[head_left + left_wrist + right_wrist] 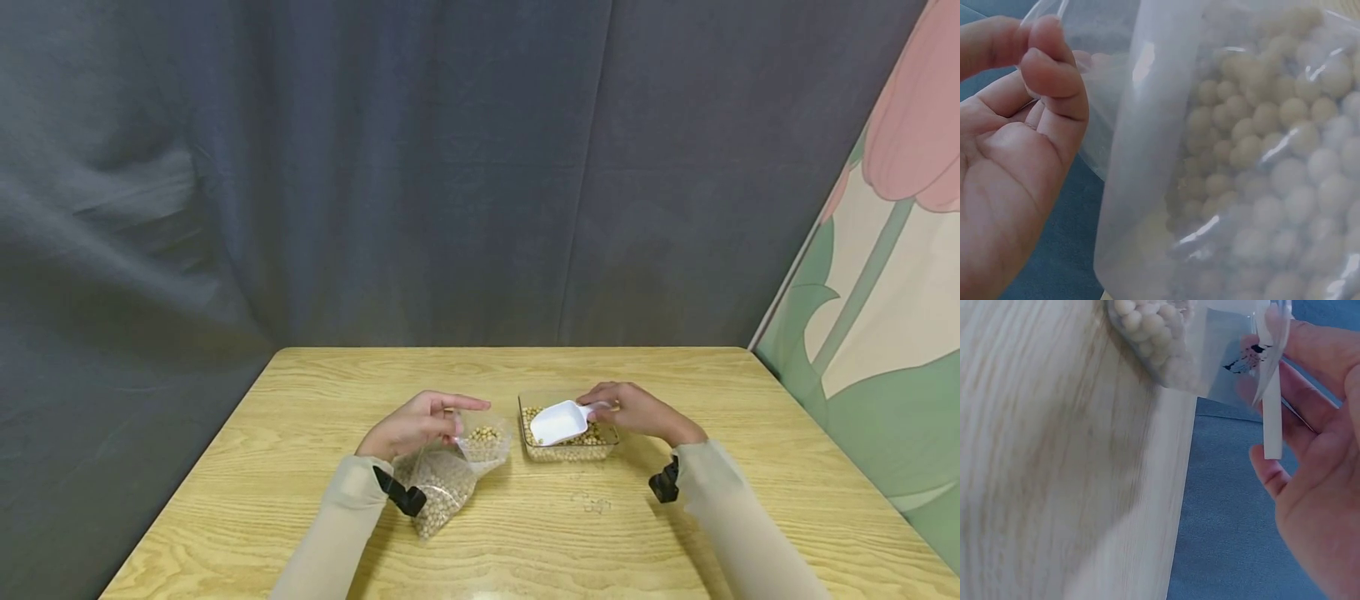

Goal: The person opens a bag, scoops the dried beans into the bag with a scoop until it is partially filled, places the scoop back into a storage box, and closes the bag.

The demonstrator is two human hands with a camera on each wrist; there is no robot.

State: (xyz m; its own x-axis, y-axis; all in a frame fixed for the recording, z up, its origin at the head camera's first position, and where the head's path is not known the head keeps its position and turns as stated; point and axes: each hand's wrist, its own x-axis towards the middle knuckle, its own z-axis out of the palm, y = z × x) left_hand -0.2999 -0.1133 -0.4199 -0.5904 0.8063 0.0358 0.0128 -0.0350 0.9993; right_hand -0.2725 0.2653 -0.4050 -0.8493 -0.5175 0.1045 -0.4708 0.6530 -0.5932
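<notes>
My left hand (412, 427) pinches the rim of a clear plastic bag (442, 492), whose mouth gapes to the right. Pale round beans (1260, 125), like soybeans, fill its lower part, which rests on the table. My right hand (637, 412) holds a white scoop (558, 423) by its handle (1272, 428). The scoop's bowl lies over a clear rectangular container (572, 455) holding more of these beans, its hollow facing up and almost bare. In the right wrist view, the fingers are beside the container's wall (1216, 356), partly behind it.
The wooden table (525, 533) carries both bag and container. A dark curtain (450, 183) hangs behind its far edge, and a panel with painted flowers (885, 275) stands on the right. Black wrist cameras (664, 482) sit at both cuffs.
</notes>
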